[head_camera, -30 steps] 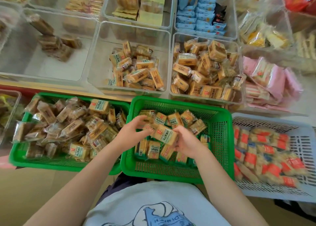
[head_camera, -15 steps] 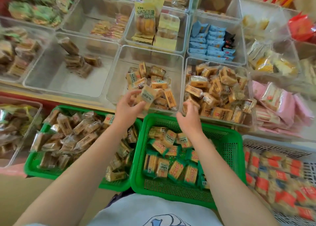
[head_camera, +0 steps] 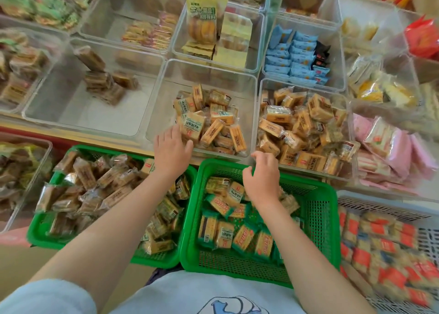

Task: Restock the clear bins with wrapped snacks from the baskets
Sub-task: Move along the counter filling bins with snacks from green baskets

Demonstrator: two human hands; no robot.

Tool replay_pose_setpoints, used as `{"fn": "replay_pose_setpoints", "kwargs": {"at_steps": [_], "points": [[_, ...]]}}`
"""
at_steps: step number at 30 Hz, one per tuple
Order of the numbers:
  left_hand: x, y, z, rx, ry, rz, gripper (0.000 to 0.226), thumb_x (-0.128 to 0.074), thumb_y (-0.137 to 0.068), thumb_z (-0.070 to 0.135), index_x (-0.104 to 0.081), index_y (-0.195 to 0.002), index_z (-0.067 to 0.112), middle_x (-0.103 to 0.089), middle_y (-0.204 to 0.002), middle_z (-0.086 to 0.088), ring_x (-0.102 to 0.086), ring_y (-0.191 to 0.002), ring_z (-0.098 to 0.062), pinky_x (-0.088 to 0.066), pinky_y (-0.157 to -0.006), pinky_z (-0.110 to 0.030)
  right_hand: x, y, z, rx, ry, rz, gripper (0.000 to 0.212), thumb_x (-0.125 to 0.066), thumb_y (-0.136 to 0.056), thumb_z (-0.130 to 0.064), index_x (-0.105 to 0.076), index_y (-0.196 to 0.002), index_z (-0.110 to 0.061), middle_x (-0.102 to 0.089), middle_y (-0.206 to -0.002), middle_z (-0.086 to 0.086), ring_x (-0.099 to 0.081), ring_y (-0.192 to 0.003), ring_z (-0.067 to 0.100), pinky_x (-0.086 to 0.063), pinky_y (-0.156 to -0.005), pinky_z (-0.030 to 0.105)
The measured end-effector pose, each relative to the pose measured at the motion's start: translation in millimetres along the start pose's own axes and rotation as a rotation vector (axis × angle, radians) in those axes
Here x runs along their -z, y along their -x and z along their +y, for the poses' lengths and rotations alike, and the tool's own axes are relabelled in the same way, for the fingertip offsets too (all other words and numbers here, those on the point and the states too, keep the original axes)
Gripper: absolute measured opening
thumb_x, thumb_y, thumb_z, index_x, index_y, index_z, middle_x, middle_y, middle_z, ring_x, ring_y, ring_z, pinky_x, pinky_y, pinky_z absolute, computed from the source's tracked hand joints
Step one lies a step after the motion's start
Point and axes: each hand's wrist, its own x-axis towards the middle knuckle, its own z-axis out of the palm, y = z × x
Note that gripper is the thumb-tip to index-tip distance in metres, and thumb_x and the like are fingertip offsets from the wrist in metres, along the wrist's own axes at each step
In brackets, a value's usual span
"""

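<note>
My left hand (head_camera: 171,151) rests at the front edge of the middle clear bin (head_camera: 164,93), fingers spread and touching a wrapped yellow snack (head_camera: 193,129) on top of the pile there. Over the far rim of the middle green basket (head_camera: 321,221), my right hand (head_camera: 261,180) hovers with loosely curled fingers and nothing visible in it. That basket holds several green-and-yellow wrapped snacks (head_camera: 242,239). The clear bin to the right (head_camera: 306,86) is heaped with similar yellow snacks.
A second green basket (head_camera: 40,239) of clear-wrapped snacks sits at the left. At the right is a white basket (head_camera: 380,203) of red-labelled packs. A near-empty clear bin (head_camera: 59,114) lies left of the middle bin. More bins fill the back rows.
Both hands rose from the middle green basket to the bins. The snack held in my left hand now lies on the middle bin's pile. My right hand has drawn back over the basket rim.
</note>
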Motion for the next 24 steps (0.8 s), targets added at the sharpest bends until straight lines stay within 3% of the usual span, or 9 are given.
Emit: {"fn": "replay_pose_setpoints", "kwargs": {"at_steps": [1,3,5,8,11,14,18,21,24], "points": [[-2,8,-3,-0.015,-0.034,0.022,0.058,-0.041,-0.1,0.038,-0.033,-0.149,0.009,-0.044,-0.147,-0.015,-0.038,-0.136,-0.033,-0.025,-0.118,-0.05,-8,6,-1,0.037,0.046,0.05,0.019,-0.053,-0.094,-0.015,-0.057,-0.112,-0.014,-0.052,-0.11,0.001,-0.049,-0.102,0.02,-0.045,-0.088,0.036],[-5,27,-7,-0.079,-0.077,0.063,0.059,-0.04,-0.101,0.039,-0.031,-0.151,0.008,-0.038,-0.153,-0.016,-0.029,-0.144,-0.031,-0.013,-0.123,-0.05,-22,15,-1,-0.003,0.072,-0.069,0.006,-0.051,-0.096,-0.02,-0.054,-0.099,-0.015,-0.055,-0.096,0.0,-0.053,-0.085,0.022,-0.047,-0.07,0.038],[-9,46,-12,-0.15,-0.126,0.033,0.063,-0.04,-0.101,0.041,-0.027,-0.154,0.01,-0.026,-0.162,-0.014,-0.014,-0.152,-0.029,-0.004,-0.125,-0.047,-41,17,6,-0.185,0.13,-0.361,0.023,-0.053,-0.099,-0.029,-0.049,-0.116,-0.014,-0.058,-0.109,0.006,-0.058,-0.085,0.024,-0.046,-0.058,0.036],[-15,61,-23,-0.194,-0.22,-0.076,0.076,-0.034,-0.1,0.049,-0.001,-0.159,0.016,0.005,-0.167,-0.007,0.016,-0.152,-0.023,0.002,-0.125,-0.047,-67,15,18,-0.365,0.152,-0.619,0.08,-0.064,-0.094,-0.043,-0.018,-0.154,-0.019,-0.029,-0.155,0.019,-0.056,-0.12,0.034,-0.056,-0.085,0.045],[-12,60,-32,-0.198,-0.208,-0.123,0.077,-0.029,-0.1,0.054,0.011,-0.158,0.024,0.019,-0.165,0.001,0.026,-0.149,-0.015,0.003,-0.124,-0.047,-82,12,19,-0.441,0.083,-0.667,0.098,-0.067,-0.092,-0.049,-0.002,-0.161,-0.023,-0.002,-0.167,0.015,-0.043,-0.138,0.039,-0.048,-0.106,0.048],[-9,61,-30,-0.171,-0.167,-0.149,0.075,-0.023,-0.1,0.061,0.014,-0.157,0.029,0.024,-0.162,0.007,0.03,-0.147,-0.01,0.01,-0.122,-0.043,-91,13,24,-0.497,-0.068,-0.609,0.088,-0.065,-0.096,-0.035,-0.006,-0.161,-0.027,0.001,-0.166,0.016,-0.04,-0.14,0.041,-0.048,-0.105,0.042],[-9,60,-26,-0.154,-0.146,-0.16,0.076,-0.021,-0.099,0.064,0.015,-0.157,0.029,0.025,-0.162,0.007,0.031,-0.146,-0.009,0.011,-0.122,-0.042,-90,17,31,-0.556,-0.261,-0.57,0.074,-0.058,-0.098,-0.024,-0.016,-0.158,-0.035,-0.02,-0.162,0.013,-0.056,-0.119,0.033,-0.056,-0.08,0.035],[-10,61,-26,-0.152,-0.142,-0.163,0.079,-0.024,-0.099,0.064,0.014,-0.157,0.027,0.025,-0.163,0.005,0.031,-0.147,-0.011,0.011,-0.122,-0.042,-67,22,26,-0.57,-0.276,-0.654,0.062,-0.053,-0.098,-0.029,-0.027,-0.154,-0.031,-0.04,-0.151,0.006,-0.06,-0.086,0.018,-0.047,-0.058,0.026],[-12,61,-26,-0.162,-0.103,-0.153,0.08,-0.027,-0.099,0.063,0.013,-0.158,0.026,0.025,-0.163,0.004,0.031,-0.147,-0.011,0.01,-0.122,-0.042,-29,29,9,-0.532,-0.416,-0.68,0.043,-0.048,-0.102,-0.039,-0.039,-0.143,-0.032,-0.056,-0.126,-0.003,-0.061,-0.084,0.014,-0.048,-0.057,0.026]]}}
